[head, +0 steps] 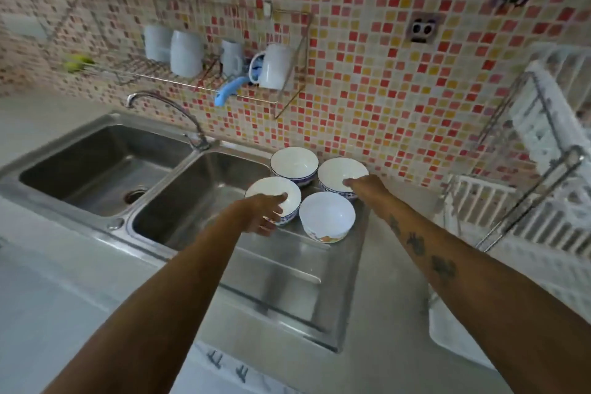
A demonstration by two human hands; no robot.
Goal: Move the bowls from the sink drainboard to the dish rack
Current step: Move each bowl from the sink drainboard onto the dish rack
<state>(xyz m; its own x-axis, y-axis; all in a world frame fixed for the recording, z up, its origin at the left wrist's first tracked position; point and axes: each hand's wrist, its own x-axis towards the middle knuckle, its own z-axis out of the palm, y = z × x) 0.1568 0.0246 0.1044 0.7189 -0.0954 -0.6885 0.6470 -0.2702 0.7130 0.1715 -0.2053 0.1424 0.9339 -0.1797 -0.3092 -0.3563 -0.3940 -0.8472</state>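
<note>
From the head view, four white ceramic bowls (pixel 307 189) sat clustered on the steel drainboard (pixel 287 265). Left hand (pixel 265 211) pinched the near-left bowl's rim; right hand (pixel 364 187) hooked the far-right rim. Wet glaze could slip from such thin pinches before the white dish rack (pixel 527 201).

There is only one view here, and it is coming from the person's head, looking forward and steeply down over the bench. The double sink (pixel 105 176) is sitting left of centre, and everything else is placing itself around it. The drainboard (pixel 287 272) is lying just right of the sink, directly under the lens and close. Behind the sink, the tiled wall (pixel 367 73) is filling the upper half. Far right of the sink, a white dish rack (pixel 524 208) is curving at the frame's edge. Both forearms are stretching away from the camera towards the drainboard.
</note>
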